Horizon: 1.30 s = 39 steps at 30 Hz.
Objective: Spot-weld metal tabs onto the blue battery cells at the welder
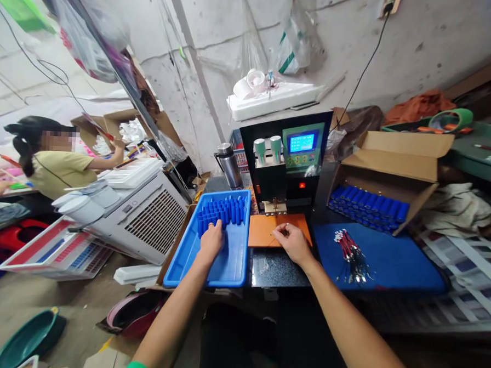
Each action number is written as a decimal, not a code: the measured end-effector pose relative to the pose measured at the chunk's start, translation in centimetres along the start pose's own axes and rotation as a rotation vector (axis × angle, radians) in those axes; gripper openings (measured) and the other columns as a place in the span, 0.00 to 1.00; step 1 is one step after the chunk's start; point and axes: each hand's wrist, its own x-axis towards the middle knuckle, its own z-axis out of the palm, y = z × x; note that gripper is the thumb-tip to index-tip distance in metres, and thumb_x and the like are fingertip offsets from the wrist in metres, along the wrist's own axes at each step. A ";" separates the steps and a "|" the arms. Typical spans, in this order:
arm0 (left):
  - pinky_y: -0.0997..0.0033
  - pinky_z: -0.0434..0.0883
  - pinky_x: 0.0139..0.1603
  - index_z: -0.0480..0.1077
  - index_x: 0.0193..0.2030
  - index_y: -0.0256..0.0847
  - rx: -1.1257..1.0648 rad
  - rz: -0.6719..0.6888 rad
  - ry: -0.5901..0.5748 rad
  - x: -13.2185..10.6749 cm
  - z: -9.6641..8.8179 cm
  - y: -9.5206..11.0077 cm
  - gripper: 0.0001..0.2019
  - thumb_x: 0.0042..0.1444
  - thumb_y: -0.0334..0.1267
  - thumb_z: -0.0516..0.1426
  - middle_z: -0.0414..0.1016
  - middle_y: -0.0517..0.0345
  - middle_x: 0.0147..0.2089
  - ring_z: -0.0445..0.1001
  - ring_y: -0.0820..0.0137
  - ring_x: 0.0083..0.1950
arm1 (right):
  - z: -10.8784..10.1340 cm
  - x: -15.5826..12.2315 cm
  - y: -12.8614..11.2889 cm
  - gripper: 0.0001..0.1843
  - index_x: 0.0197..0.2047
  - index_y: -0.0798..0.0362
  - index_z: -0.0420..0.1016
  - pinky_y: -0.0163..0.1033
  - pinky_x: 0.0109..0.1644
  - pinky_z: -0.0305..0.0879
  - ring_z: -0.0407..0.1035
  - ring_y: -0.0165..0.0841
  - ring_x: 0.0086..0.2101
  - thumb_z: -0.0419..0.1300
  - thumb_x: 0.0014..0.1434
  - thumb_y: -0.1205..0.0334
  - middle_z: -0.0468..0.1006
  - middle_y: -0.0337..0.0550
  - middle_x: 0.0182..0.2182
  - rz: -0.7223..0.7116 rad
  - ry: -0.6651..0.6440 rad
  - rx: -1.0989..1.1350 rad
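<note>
My left hand (212,240) reaches into a blue plastic tray (229,271), its fingers closed at the near edge of a group of blue cylindrical battery cells (232,209). A cell appears to be in those fingers, partly hidden by them. My right hand (294,242) is pinched over an orange plate (261,229) in front of a black spot welding machine (281,181). A thin wire lead, mostly covered by the fingers, seems to be in this pinch. Right of it, a bundle of red and black wire leads with white connectors (352,254) lies on a blue mat (403,269).
An open cardboard box (403,151) of blue cells stands at the right. Behind the tray is a steel thermos (229,166). White foam (277,100) rests on the machine. A person (63,163) works at the left, beyond a white air cooler (149,214).
</note>
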 end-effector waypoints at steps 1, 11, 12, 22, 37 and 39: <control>0.62 0.70 0.40 0.62 0.56 0.37 -0.017 0.016 -0.004 -0.2 0.0 -0.1 0.17 0.60 0.32 0.48 0.70 0.39 0.49 0.77 0.56 0.43 | 0.0 0.1 0.0 0.12 0.28 0.53 0.72 0.38 0.34 0.66 0.70 0.34 0.27 0.61 0.51 0.53 0.76 0.43 0.26 0.002 0.004 0.009; 0.66 0.72 0.41 0.73 0.46 0.36 -1.099 0.394 0.066 -0.7 -2.3 6.2 0.18 0.52 0.44 0.59 0.78 0.54 0.34 0.76 0.65 0.36 | 0.1 1.5 0.6 0.16 0.28 0.52 0.68 0.34 0.25 0.63 0.66 0.29 0.22 0.65 0.47 0.49 0.72 0.37 0.21 0.125 0.170 0.375; 0.66 0.72 0.41 0.74 0.44 0.36 -1.197 0.428 0.024 -0.8 -2.3 7.6 0.17 0.50 0.44 0.60 0.78 0.55 0.33 0.76 0.66 0.35 | 0.0 1.6 0.7 0.16 0.28 0.52 0.68 0.34 0.25 0.63 0.65 0.29 0.21 0.65 0.47 0.49 0.72 0.36 0.21 0.123 0.200 0.409; 0.71 0.72 0.36 0.74 0.35 0.35 -1.328 0.519 0.036 -0.9 -0.8 14.1 0.10 0.51 0.41 0.60 0.78 0.57 0.31 0.75 0.69 0.32 | -0.4 2.4 0.4 0.12 0.28 0.52 0.68 0.34 0.27 0.63 0.64 0.28 0.21 0.63 0.49 0.53 0.69 0.34 0.19 0.106 0.310 0.501; 0.64 0.73 0.48 0.73 0.50 0.37 -1.401 0.495 0.042 -0.5 0.9 14.6 0.19 0.54 0.44 0.60 0.79 0.51 0.44 0.77 0.65 0.43 | -0.9 3.9 0.2 0.09 0.30 0.53 0.75 0.37 0.36 0.68 0.74 0.36 0.32 0.60 0.53 0.56 0.80 0.43 0.28 0.025 0.267 0.000; 0.64 0.72 0.49 0.72 0.50 0.37 -1.402 0.500 0.032 -0.5 0.9 14.6 0.19 0.54 0.44 0.60 0.79 0.51 0.44 0.77 0.65 0.44 | -0.9 4.0 0.4 0.09 0.31 0.53 0.75 0.37 0.36 0.68 0.74 0.36 0.32 0.60 0.54 0.56 0.80 0.43 0.29 0.034 0.264 -0.037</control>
